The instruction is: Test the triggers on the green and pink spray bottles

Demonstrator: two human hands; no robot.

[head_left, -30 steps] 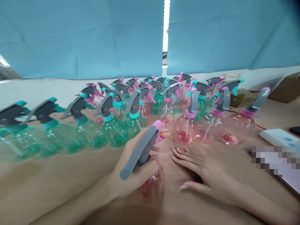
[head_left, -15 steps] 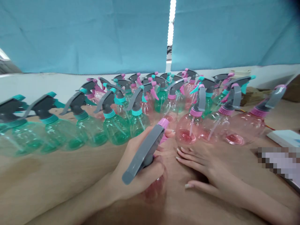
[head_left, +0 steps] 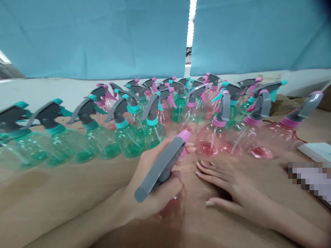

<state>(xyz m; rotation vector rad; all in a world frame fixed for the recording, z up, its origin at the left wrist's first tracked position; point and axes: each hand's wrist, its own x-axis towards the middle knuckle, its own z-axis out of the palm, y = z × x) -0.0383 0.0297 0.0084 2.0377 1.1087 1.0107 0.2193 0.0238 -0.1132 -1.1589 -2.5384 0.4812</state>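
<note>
My left hand (head_left: 152,186) is wrapped around the neck of a spray bottle (head_left: 159,170) with a grey head, a pink nozzle and a clear pink body. Its fingers are by the pink trigger, and the hand hides the collar. The bottle's body shows below the hand, close to the table. To the right, my right hand (head_left: 227,186) lies palm down on the table (head_left: 85,196), fingers stretched out and holding nothing. Just beyond its fingertips stands a pink spray bottle (head_left: 208,146).
A row of green spray bottles (head_left: 130,141) stands on the left. More pink ones (head_left: 261,146) stand at right, with several mixed bottles behind. A white box (head_left: 314,151) and a pixelated flat object (head_left: 310,181) lie at far right. A blue cloth (head_left: 93,38) hangs behind.
The view has shifted slightly, so the bottles at right appear a little further right. Both hands keep nearly the same pose, the left still around the bottle.
</note>
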